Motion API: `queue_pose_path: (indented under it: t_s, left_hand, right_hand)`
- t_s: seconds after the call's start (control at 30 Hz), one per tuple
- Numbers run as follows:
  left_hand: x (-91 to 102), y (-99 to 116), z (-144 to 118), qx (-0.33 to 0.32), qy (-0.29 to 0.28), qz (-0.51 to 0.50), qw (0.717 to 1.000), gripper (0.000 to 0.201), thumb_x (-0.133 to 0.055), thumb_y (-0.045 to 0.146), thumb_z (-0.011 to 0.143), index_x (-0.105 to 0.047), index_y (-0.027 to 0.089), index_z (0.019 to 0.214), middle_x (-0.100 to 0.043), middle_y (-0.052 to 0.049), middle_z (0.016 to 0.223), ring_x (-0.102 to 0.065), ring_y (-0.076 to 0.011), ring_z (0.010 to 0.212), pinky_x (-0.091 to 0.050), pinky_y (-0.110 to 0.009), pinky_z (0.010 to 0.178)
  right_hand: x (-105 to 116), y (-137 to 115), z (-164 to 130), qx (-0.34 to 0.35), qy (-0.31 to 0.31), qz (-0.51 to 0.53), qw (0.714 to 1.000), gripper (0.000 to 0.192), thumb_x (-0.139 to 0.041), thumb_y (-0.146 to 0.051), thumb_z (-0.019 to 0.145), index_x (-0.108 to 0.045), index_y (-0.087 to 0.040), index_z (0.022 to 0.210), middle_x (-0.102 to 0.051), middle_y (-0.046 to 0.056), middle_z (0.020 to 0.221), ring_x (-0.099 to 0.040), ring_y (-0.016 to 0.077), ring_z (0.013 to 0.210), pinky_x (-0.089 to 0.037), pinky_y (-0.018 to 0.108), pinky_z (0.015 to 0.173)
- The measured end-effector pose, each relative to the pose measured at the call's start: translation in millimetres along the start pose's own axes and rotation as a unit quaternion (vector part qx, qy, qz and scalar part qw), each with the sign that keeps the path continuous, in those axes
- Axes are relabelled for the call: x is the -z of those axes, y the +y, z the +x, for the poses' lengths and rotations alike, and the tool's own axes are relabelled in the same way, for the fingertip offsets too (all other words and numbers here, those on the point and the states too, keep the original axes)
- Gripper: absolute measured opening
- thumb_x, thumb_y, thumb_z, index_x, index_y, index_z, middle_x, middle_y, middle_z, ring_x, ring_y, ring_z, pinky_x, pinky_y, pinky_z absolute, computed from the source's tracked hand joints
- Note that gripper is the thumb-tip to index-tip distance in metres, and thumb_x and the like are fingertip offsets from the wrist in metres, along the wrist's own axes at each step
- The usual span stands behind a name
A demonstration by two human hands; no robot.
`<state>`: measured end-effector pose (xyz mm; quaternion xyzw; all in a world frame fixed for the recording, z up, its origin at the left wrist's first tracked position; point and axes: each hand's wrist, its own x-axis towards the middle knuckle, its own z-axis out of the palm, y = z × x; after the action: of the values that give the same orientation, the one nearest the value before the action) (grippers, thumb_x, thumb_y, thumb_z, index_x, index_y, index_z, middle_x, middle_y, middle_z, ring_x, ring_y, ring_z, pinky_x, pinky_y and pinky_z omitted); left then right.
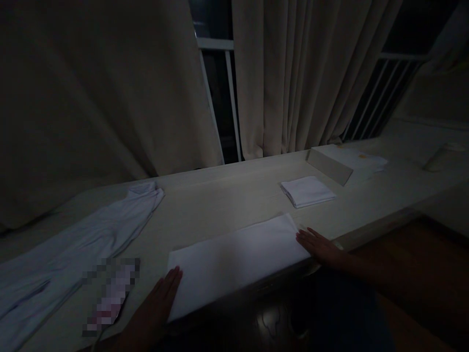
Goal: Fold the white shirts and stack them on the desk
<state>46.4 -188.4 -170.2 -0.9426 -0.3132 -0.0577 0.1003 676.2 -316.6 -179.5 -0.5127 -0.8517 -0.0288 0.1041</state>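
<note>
Both hands lie flat and unclenched, grasping nothing: the left hand presses its fingertips against the near-left end of the folded white cloth, the right hand touches its far-right end. The cloth is stretched between the two grips on the table, its long axis running from one palm to the other along the front edge. Beyond the right grip sits a smaller folded cloth; out past the left grip a pale garment is spread.
</note>
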Motion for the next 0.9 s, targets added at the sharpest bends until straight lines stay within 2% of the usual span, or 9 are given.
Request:
queue_pose_path:
  t_s: [0.07,0.17,0.33,0.47,0.57,0.67,0.77,0.83,0.9]
  left_hand:
    - [0.5,-0.8,-4.6,0.004,0.011,-0.016,1.0,0.089,-0.058,0.035,0.08,-0.009,0.023,0.154,-0.026,-0.012,0.155,-0.037,-0.0295,0.138,-0.034,-0.043,0.113]
    - [-3.3,-10.8,-16.2,0.013,0.025,-0.055,0.998,0.085,-0.058,0.03,0.079,-0.015,0.028,0.153,-0.034,-0.007,0.153,-0.043,-0.0267,0.134,-0.041,-0.04,0.109]
    - [-15.0,-28.1,-29.6,0.025,0.049,-0.144,0.988,0.073,-0.059,0.029,0.079,-0.031,0.04,0.146,-0.047,0.001,0.145,-0.044,-0.025,0.133,-0.043,-0.041,0.107]
    - [-11.5,-29.5,-19.4,0.134,0.024,-0.195,0.971,0.057,-0.06,0.037,0.079,-0.048,0.035,0.135,-0.055,-0.003,0.139,-0.047,-0.0292,0.13,-0.047,-0.041,0.101]
    - [4.1,-31.1,2.1,0.221,0.028,-0.248,0.943,0.045,-0.051,0.04,0.083,-0.055,0.03,0.126,-0.062,-0.004,0.13,-0.059,-0.0268,0.118,-0.051,-0.036,0.093]
    - [25.2,-36.5,35.7,0.307,0.058,-0.266,0.912,0.036,-0.044,0.045,0.084,-0.062,0.024,0.106,-0.072,-0.004,0.1,-0.067,-0.0246,0.093,-0.053,-0.033,0.078]
    - [42.9,-43.2,77.6,0.389,0.077,-0.241,0.886,0.038,-0.04,0.054,0.085,-0.057,0.021,0.077,-0.066,-0.005,0.074,-0.062,-0.0235,0.075,-0.048,-0.032,0.067]
    - [49.6,-49.1,105.7,0.42,0.098,-0.244,0.869,0.037,-0.038,0.055,0.085,-0.05,0.022,0.073,-0.062,-0.004,0.072,-0.058,-0.0215,0.072,-0.046,-0.032,0.068]
    - [50.8,-57.2,130.4,0.433,0.113,-0.257,0.857,0.033,-0.036,0.053,0.085,-0.047,0.023,0.076,-0.061,-0.005,0.077,-0.058,-0.0214,0.077,-0.046,-0.033,0.074]
  right_hand:
    - [-7.9,2.3,-5.3,0.001,0.024,-0.021,0.999,0.056,-0.042,-0.006,0.091,-0.04,-0.021,0.145,-0.047,0.009,0.144,-0.036,0.0227,0.138,-0.019,0.051,0.118]
    - [-10.7,3.9,-9.4,-0.002,0.047,-0.022,0.999,0.045,-0.041,-0.009,0.093,-0.052,-0.021,0.135,-0.054,0.009,0.138,-0.042,0.0215,0.133,-0.022,0.05,0.117]
    - [0.5,3.1,-9.3,0.007,0.051,0.059,0.997,0.038,-0.046,-0.017,0.093,-0.058,-0.027,0.128,-0.05,0.005,0.143,-0.034,0.0208,0.139,-0.02,0.051,0.117]
    - [7.5,3.0,-1.7,-0.017,0.064,0.154,0.986,0.041,-0.055,-0.027,0.088,-0.056,-0.026,0.129,-0.052,0.007,0.141,-0.036,0.0242,0.138,-0.019,0.052,0.116]
    - [18.3,2.3,16.4,-0.115,0.135,0.256,0.95,0.04,-0.06,-0.038,0.082,-0.06,-0.022,0.119,-0.059,0.011,0.13,-0.051,0.0283,0.124,-0.034,0.048,0.108]
    - [36.7,4.9,48.8,-0.231,0.198,0.348,0.887,0.031,-0.055,-0.046,0.085,-0.063,-0.02,0.098,-0.068,0.006,0.095,-0.063,0.0242,0.09,-0.049,0.037,0.081]
    - [52.9,14.8,87.4,-0.305,0.252,0.374,0.839,0.035,-0.059,-0.055,0.08,-0.057,-0.02,0.079,-0.058,0.0,0.067,-0.054,0.0173,0.065,-0.044,0.027,0.06]
    - [57.0,25.1,111.8,-0.33,0.288,0.367,0.821,0.038,-0.06,-0.057,0.078,-0.051,-0.021,0.072,-0.05,-0.003,0.06,-0.047,0.0141,0.058,-0.037,0.024,0.054]
    - [54.5,37.1,133.7,-0.338,0.308,0.355,0.815,0.039,-0.06,-0.058,0.077,-0.047,-0.021,0.069,-0.044,-0.004,0.057,-0.042,0.0126,0.056,-0.033,0.023,0.052]
